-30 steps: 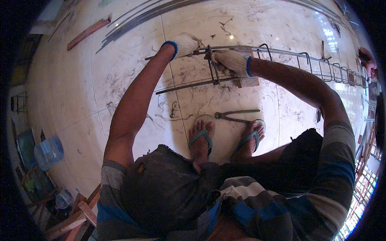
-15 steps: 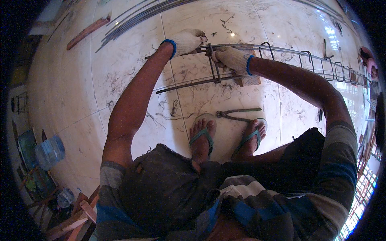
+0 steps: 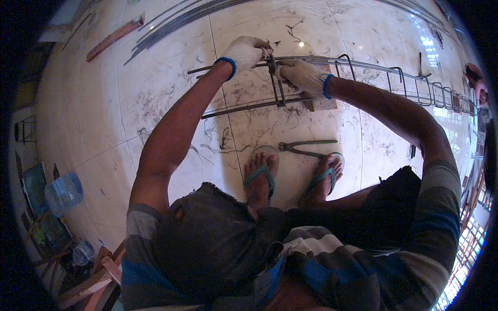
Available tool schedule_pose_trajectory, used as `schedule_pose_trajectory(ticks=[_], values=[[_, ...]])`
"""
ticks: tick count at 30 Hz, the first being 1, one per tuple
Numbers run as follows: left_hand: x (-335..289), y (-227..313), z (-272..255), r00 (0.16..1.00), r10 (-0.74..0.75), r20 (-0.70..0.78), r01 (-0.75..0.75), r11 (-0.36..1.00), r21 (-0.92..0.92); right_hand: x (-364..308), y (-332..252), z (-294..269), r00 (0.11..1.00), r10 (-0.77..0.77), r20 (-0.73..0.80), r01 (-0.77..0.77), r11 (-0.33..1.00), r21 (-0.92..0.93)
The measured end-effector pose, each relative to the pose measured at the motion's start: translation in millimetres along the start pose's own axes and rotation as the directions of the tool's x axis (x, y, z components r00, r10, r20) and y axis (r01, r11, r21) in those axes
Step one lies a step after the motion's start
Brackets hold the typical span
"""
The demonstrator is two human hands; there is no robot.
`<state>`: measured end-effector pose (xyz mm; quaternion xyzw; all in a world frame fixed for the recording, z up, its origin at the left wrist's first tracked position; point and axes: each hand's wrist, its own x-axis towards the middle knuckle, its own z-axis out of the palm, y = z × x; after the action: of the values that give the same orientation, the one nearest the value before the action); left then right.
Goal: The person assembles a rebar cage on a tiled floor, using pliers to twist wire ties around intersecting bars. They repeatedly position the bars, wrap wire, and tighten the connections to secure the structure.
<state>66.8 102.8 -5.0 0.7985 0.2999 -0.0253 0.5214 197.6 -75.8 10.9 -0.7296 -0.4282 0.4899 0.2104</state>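
Note:
A long cage of steel reinforcing bars (image 3: 238, 110) runs from in front of me toward the far right, with square stirrups set along it. My left hand (image 3: 248, 53), in a white knitted glove with a blue cuff, pinches the top corner of the nearest stirrup (image 3: 279, 89). From the other side my right hand (image 3: 305, 78), gloved alike, has its fingers closed on this stirrup beside the upper bars. Whether a thin tie wire lies between the fingertips is too small to tell. Apart from both hands, steel pincers (image 3: 307, 147) lie on the floor by my feet.
A wooden block (image 3: 324, 104) sits under the cage. Loose bars (image 3: 171, 28) and a reddish timber length (image 3: 115, 37) lie at the far left. Wire scraps (image 3: 225, 137) litter the tiles. Left of me are a large clear water bottle (image 3: 64, 194) and timber pieces (image 3: 91, 290).
My left hand has shifted right and slightly up, from the bar ends to the stirrup's top corner, uncovering the bar ends. My right hand has moved slightly right; the cage stays in place.

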Motion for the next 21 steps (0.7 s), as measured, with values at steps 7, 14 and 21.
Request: schedule_pose_trajectory(ticks=[7,14,21], values=[[-0.4,-5.5,-2.8,1.0,-0.002,0.011,0.002,1.0,-0.014,-31.3,-12.7,-26.9,0.984,-0.156,-0.086,0.115,0.926,-0.359],[-15.4,13.9,-8.5,0.999,-0.015,0.048,0.012,0.997,0.075,-39.5,-20.9,-50.7,0.95,-0.305,-0.068,0.219,0.805,-0.552],[-16.6,14.6,-8.8,0.998,-0.022,0.057,0.018,0.998,0.065,-41.1,-20.3,-41.5,0.961,-0.273,-0.046,0.201,0.803,-0.561]])
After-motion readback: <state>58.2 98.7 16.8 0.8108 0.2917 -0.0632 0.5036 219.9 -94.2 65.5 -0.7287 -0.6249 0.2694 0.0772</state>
